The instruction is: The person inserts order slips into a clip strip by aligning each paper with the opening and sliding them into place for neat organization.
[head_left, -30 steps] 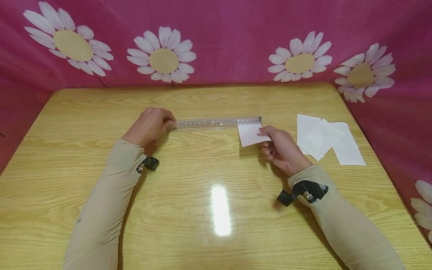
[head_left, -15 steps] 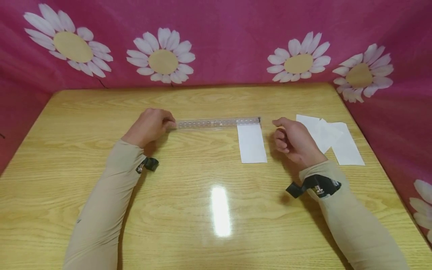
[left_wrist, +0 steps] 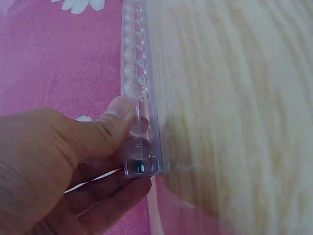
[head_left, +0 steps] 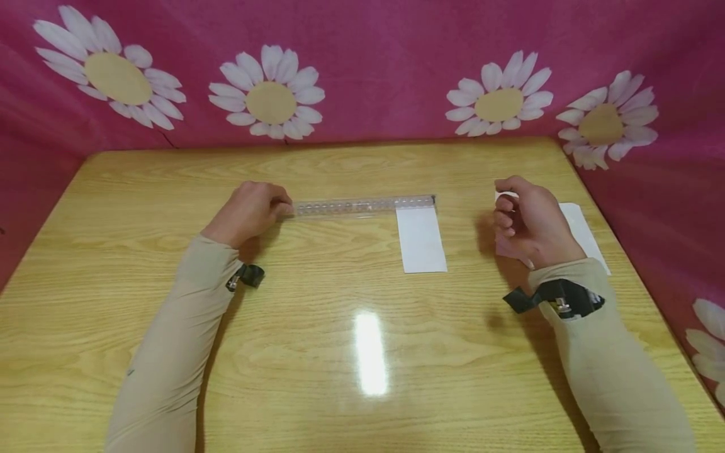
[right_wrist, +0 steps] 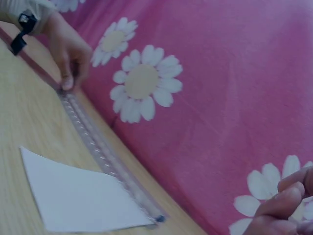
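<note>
My left hand (head_left: 246, 211) pinches the left end of a long clear plastic strip (head_left: 345, 207) with a row of round, bead-like shapes along it. In the left wrist view, the thumb lies on top of the strip (left_wrist: 139, 105), with fingers beneath. A white paper slip (head_left: 421, 242) lies on the table, its upper edge at the strip's right end; whether it goes under or into the strip I cannot tell. My right hand (head_left: 535, 220) hovers above other white papers (head_left: 583, 229), partly hiding them. In the right wrist view its fingers (right_wrist: 281, 203) are loosely bent and hold nothing.
The light wood table (head_left: 317, 340) reaches back to a pink cloth (head_left: 385, 69) printed with white daisies, which also rises along both sides. A bright reflection shows on the table's front middle.
My right hand has let go of the white slip, which dropped flat, and has moved right over the other papers. The left hand keeps its hold on the strip.
</note>
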{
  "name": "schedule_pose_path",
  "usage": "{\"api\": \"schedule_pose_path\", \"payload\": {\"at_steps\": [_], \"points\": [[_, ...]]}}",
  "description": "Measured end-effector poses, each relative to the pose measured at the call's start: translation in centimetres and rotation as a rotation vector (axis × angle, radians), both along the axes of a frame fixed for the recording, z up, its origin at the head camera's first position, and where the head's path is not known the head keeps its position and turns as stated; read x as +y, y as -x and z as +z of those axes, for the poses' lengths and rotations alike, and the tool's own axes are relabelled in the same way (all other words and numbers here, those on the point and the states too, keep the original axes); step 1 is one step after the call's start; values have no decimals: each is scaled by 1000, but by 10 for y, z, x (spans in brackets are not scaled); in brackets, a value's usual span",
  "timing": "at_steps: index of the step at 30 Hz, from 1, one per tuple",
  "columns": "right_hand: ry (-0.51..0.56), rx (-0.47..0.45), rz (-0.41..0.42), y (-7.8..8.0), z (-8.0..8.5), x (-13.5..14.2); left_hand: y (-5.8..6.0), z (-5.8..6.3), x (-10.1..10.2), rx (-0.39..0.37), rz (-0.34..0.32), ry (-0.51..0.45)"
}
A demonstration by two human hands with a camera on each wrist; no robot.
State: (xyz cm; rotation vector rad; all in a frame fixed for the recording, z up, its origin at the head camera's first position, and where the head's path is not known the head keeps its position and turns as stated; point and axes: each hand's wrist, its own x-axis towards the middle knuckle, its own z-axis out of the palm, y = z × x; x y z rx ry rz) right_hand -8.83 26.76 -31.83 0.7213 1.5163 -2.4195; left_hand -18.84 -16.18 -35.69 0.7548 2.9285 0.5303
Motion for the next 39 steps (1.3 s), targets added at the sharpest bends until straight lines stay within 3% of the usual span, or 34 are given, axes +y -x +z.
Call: {"api": "schedule_pose_path", "payload": {"at_steps": [7,23,26,34,39], "points": [[-121,95,-30,2,0,20,0,0,0,3,-1,1],[-388,89,-103,7,-9,54,0,-1,-1,13,-16,-6],[-440,98,-74,5,-10,57,-1,-1,-1,12,-15,-7],[-812,96,55,4,-12,62,-2,0,0,-2,-1,-4],[-957,45,120,3,-11,65,-2,1,0,-5,-1,-8]]}}
